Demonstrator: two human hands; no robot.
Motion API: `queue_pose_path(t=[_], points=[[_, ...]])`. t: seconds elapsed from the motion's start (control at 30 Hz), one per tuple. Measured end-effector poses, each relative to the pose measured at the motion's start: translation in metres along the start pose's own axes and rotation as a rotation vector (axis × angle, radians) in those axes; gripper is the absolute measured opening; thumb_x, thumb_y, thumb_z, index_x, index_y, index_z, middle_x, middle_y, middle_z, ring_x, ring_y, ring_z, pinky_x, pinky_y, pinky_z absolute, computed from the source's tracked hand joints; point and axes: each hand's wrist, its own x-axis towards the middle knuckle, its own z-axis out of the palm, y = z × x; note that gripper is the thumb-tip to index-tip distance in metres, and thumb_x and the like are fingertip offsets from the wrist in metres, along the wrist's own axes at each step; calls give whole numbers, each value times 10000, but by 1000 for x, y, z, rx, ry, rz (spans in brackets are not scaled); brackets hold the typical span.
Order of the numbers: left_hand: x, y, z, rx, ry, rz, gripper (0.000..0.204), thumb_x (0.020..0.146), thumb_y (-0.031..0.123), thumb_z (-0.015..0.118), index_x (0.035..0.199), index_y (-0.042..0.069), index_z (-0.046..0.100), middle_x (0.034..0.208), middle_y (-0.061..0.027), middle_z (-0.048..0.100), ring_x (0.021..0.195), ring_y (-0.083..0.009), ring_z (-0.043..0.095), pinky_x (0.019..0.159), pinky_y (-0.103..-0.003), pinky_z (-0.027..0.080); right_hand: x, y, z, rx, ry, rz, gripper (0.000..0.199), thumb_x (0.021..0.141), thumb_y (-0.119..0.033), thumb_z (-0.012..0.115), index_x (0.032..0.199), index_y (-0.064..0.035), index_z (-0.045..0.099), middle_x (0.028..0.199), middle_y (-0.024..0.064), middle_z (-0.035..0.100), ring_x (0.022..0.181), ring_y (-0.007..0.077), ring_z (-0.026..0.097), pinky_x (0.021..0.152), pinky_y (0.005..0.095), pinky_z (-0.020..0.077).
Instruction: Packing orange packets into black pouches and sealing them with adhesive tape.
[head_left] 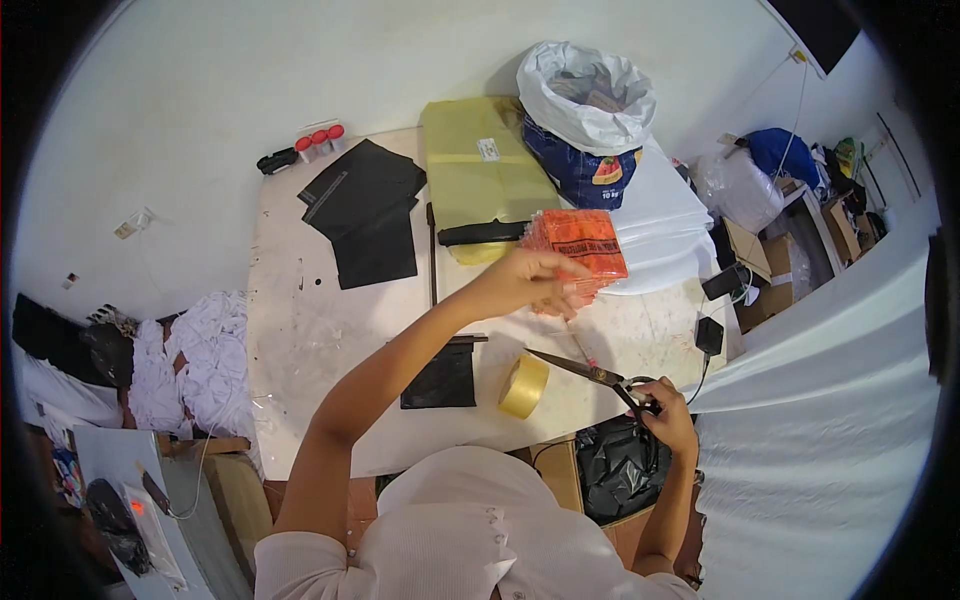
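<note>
My left hand (535, 285) reaches over the near-left side of a stack of orange printed plastic packets (583, 245). Its fingers are apart, a little curled and slightly blurred; nothing shows clearly in them. In my right hand (668, 418) is a pair of black-handled scissors (592, 374), blades pointing left and slightly parted. A roll of yellowish tape (523, 386) stands just left of the blades. Between my left hand and the scissors lies a thin reddish-white strip (583, 347), partly hidden by the scissors. A small black bag (440, 378) lies below my left forearm.
On the pale table (300, 400) lie black plastic bags (372, 220), a yellow wrapped bundle (480, 180), a black roll (484, 233) and white sheets (665, 225). Farther back stands an open white-and-blue sack (585, 140). A black charger (708, 335) with a cable sits at the right edge.
</note>
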Motion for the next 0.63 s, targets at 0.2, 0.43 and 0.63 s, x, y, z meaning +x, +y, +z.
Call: queue_pose_path(t=[0.2, 0.43, 0.63], points=[[-16, 29, -6, -125, 143, 34, 344, 923, 191, 446, 1231, 37, 452, 973, -158, 623, 897, -253, 630, 773, -354, 523, -5, 9, 20, 244, 84, 51, 377, 624, 44, 687, 973, -12, 554, 841, 80, 549, 731, 174, 536, 657, 259, 447], [-52, 11, -13, -475, 38, 12, 645, 900, 542, 255, 1387, 120, 222, 1174, -228, 518, 1071, -353, 529, 906, -462, 414, -11, 60, 85, 219, 185, 240, 369, 640, 75, 658, 981, 11, 535, 817, 26, 548, 733, 98, 496, 660, 225, 422], [-86, -9, -16, -834, -74, 109, 752, 852, 625, 242, 1406, 126, 144, 1196, -249, 495, 1130, -402, 464, 967, -500, 339, -3, 56, 116, 37, 216, 190, 380, 651, -20, 648, 1025, -19, 577, 909, 120, 599, 822, 252, 573, 720, 292, 460]])
